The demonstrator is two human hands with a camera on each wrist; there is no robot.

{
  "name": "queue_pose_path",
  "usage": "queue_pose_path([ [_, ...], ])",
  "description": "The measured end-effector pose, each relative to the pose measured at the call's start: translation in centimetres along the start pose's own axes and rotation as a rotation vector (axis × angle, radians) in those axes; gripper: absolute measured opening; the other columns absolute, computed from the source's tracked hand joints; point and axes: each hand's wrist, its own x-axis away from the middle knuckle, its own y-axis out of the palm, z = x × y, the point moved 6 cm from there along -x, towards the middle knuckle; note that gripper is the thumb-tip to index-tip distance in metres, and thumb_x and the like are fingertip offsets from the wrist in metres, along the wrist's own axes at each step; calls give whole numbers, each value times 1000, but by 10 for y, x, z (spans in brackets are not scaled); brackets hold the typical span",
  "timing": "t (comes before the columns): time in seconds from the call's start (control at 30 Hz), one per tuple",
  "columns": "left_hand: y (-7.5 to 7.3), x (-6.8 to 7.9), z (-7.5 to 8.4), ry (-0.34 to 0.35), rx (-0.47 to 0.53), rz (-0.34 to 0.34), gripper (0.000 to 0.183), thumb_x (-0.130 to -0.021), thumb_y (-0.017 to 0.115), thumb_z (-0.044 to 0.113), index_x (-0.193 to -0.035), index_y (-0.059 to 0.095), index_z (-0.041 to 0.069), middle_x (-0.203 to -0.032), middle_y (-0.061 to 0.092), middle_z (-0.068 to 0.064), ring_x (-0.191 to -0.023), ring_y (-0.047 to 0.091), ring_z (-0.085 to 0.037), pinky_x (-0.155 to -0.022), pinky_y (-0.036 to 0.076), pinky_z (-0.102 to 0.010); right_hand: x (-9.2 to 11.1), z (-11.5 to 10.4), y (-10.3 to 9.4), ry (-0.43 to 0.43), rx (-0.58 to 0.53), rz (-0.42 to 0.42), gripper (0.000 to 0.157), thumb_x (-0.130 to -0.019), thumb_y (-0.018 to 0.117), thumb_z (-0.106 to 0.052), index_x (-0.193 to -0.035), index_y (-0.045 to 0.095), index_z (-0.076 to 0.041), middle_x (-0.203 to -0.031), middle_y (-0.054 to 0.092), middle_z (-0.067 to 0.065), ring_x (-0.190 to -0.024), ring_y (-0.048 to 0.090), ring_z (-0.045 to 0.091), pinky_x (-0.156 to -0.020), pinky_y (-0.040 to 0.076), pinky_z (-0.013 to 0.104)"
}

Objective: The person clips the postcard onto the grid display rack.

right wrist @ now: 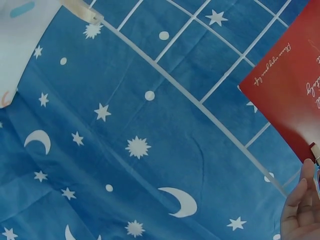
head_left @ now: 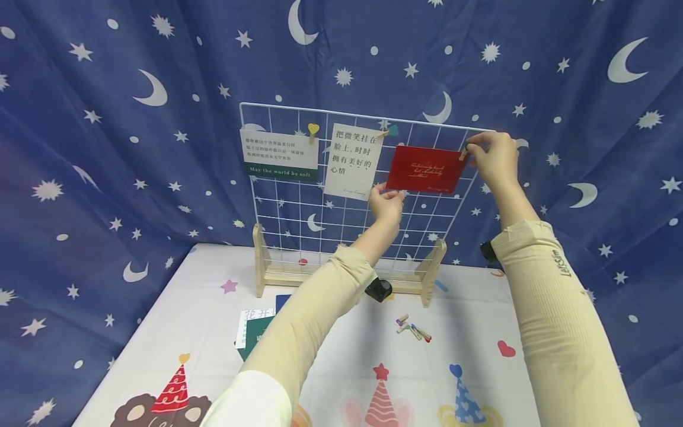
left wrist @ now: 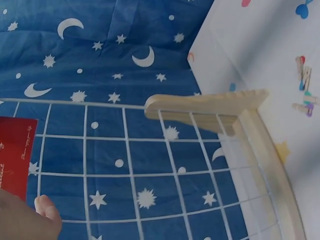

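Observation:
A red card (head_left: 425,170) with pale script lies against the right part of a white wire grid (head_left: 341,222). My left hand (head_left: 388,207) holds the card at its lower left corner, fingers curled at the bottom edge. At the card's upper right corner, my right hand (head_left: 496,157) pinches a small wooden clothespin (right wrist: 315,151) between thumb and fingers. Left of the red card hangs a white card (head_left: 352,161) with black characters, under a clothespin with a green heart (head_left: 393,130). Farther left, a white-and-green card (head_left: 280,154) hangs from a clothespin with a yellow heart (head_left: 313,129).
Wooden feet (head_left: 433,267) hold the grid upright on a table with a printed white cloth (head_left: 341,367). Several loose clothespins (head_left: 413,329) lie in front of it. More cards (head_left: 256,329) lie to the left, partly hidden by my left arm. A blue starry curtain (head_left: 133,148) hangs behind.

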Motion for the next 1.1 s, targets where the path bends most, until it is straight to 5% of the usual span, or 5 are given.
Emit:
queue_pose_path([
  [0.17, -5, 5, -10, -12, 12, -55, 52, -80, 60, -13, -128, 49, 3, -100, 66, -17, -82, 66, -25, -72, 55, -22, 1, -2, 0, -14, -3, 5, 29, -96, 51, -9, -120, 61, 2, -122, 60, 23, -87, 70, 29, -54, 46, 7],
  [0.47, -17, 10, -24, -63, 10, -166, 41, -85, 56, -9, -124, 51, 3, -106, 66, -21, -99, 66, -33, -82, 56, -28, 6, -5, -1, -44, 7, 34, 30, -95, 52, -8, -123, 59, 0, -120, 62, 22, -81, 69, 29, -52, 39, 6],
  [0.77, -26, 12, -32, -86, -14, -184, 35, -87, 60, 0, -122, 54, 3, -101, 68, -17, -68, 63, -7, -78, 57, -26, 12, 0, -4, -46, 12, 59, 32, -94, 53, -9, -125, 57, 0, -119, 62, 22, -81, 66, 31, -48, 32, 7],
  [1.1, -29, 17, -37, -115, -17, -228, 29, -86, 61, -1, -114, 59, 5, -97, 68, -17, -61, 59, -3, -78, 57, -28, 17, 2, -5, -52, -4, 87, 33, -94, 54, -12, -125, 57, -1, -118, 63, 22, -89, 65, 36, -56, 34, 9],
])
